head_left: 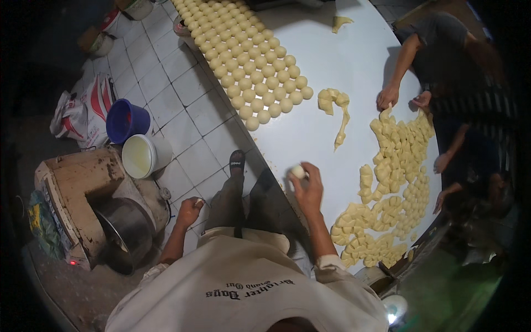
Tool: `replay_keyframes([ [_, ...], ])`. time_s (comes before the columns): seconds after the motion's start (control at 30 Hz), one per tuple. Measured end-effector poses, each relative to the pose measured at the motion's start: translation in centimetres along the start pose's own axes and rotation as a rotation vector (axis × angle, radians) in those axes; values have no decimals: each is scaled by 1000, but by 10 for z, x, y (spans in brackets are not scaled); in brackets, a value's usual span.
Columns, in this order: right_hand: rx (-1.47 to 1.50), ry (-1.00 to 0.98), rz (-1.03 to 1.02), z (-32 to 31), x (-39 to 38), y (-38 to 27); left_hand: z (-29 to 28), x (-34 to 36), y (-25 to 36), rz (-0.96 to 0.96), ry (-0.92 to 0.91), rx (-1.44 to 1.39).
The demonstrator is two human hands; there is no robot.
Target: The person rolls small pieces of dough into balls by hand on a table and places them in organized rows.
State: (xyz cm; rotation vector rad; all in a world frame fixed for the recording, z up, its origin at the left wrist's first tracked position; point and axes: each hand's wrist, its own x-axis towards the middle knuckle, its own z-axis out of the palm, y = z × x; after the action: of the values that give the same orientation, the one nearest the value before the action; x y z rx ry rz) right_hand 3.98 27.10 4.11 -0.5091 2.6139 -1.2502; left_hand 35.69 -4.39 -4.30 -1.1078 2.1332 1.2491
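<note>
My right hand (310, 193) is raised over the near left edge of the white table, its fingers closed round a pale dough ball (298, 172). Out to the left, above the tiled floor, my left hand (189, 211) is curled shut; a small pale bit shows at its fingertips, too small to name. Beyond my right hand, rows of round dough balls (260, 88) cover the table's far left side. Cut dough pieces (398, 149) lie bunched on the right side. A curved dough strip (336, 105) rests between the two groups.
A co-worker's hand (389, 97) touches the dough at the table's (310, 50) right edge, with more hands nearby. On the left stand a machine with a metal bowl (130, 232), a white bucket (145, 156), a blue bucket (128, 120) and a sack (88, 113) on the tiled floor.
</note>
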Motion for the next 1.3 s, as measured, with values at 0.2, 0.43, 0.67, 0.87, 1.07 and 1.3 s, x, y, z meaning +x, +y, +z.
replay_keyframes([
  [0.2, -134, 4, -261, 128, 83, -26, -42, 7, -25, -26, 37, -86],
  [0.43, -77, 54, -159, 147, 85, -19, -82, 22, -59, -30, 104, -213],
  [0.67, -219, 352, 51, 86, 100, 15, -87, 41, -46, -92, 140, -266],
  [0.87, -489, 488, 362, -19, 186, 79, -78, 32, -40, 20, 76, -141],
  [1.07, -332, 346, 293, -46, 193, 141, -50, 12, -9, -5, 39, -191],
  [1.3, 331, 343, 417, -61, -1, 67, 13, -25, -8, -15, 89, -185],
])
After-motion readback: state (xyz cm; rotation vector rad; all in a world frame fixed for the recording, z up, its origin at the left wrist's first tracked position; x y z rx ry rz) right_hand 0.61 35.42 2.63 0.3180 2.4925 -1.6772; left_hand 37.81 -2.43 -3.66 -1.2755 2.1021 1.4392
